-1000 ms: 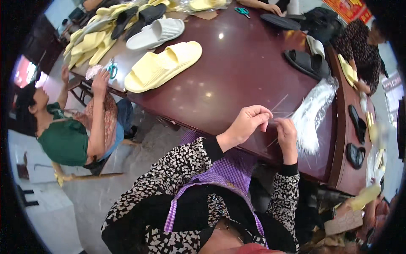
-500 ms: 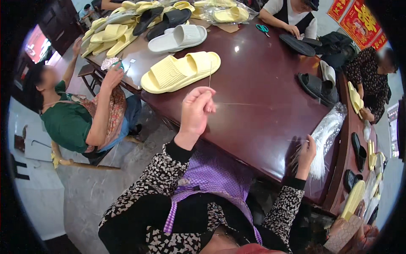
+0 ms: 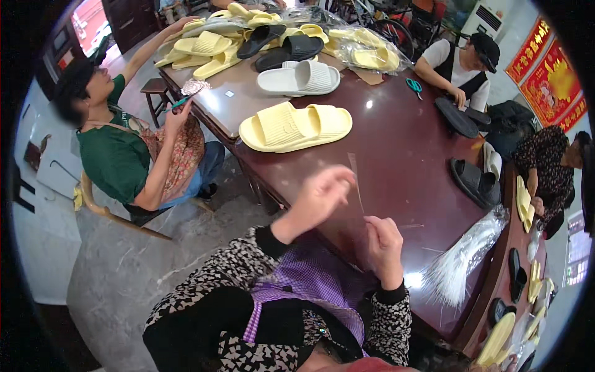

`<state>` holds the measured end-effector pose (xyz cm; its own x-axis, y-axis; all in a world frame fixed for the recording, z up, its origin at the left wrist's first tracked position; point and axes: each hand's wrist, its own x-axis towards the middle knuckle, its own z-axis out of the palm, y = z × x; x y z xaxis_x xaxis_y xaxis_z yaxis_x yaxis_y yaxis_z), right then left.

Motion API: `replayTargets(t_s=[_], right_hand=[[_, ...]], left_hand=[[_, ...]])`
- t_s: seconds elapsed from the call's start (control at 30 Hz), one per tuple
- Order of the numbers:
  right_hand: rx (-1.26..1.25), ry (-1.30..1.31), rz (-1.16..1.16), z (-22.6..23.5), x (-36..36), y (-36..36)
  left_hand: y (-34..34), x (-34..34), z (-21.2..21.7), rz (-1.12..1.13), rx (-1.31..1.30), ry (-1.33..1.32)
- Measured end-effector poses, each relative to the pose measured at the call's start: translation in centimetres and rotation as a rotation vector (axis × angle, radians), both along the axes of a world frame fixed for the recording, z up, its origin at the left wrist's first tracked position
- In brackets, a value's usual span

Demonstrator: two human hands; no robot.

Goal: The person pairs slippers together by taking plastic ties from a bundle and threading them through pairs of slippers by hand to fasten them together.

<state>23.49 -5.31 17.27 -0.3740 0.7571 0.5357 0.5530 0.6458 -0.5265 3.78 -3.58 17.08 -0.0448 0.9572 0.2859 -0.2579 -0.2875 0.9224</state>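
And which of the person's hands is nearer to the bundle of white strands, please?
Right. The right hand is to the left of the bundle of white strands, apart from it; the left hand is farther to the left and farther up in the picture.

Right hand (image 3: 385,242) pinching thin strand (image 3: 357,187) over dark red surface (image 3: 403,142). Left hand (image 3: 322,198), blurred, hanging just beside strand, contact unclear. White bundle (image 3: 451,274), partly in clear wrap (image 3: 489,230), lying at right. Yellow slipper (image 3: 279,129) lying beyond left hand; grey slipper (image 3: 300,79) lying just behind it. Green-shirted worker (image 3: 111,160) at left holding teal scissors (image 3: 180,103).
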Motion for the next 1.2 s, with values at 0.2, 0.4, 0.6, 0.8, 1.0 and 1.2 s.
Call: replayTargets(t_s=[0.2,0.4,0.6,0.8,1.0,1.2], right_hand=[[0.032,0.044,-0.162,-0.8,4.5,-1.2],[-0.188,0.426,-0.302,-1.4,5.3,-1.2],[-0.452,0.754,-0.266,-0.1,5.2,-0.3],[-0.646,0.981,-0.41,-1.8,6.4,1.6],[-0.693,1.207,-0.396,-2.4,7.8,1.0],[-0.562,1.089,-0.486,-3.9,9.7,0.1]], left_hand=[[2.2,-12.1,-2.9,0.719,-0.16,-0.026],[2.9,-16.3,-3.7,0.265,-0.334,-0.455],[4.3,-14.1,-4.9,0.116,-0.432,-0.404],[0.9,-6.6,-5.4,-0.139,-0.511,-0.423],[-1.4,-2.4,-4.7,-0.326,-0.588,-0.345],[-0.9,-2.3,-5.2,-0.347,-0.545,-0.249]])
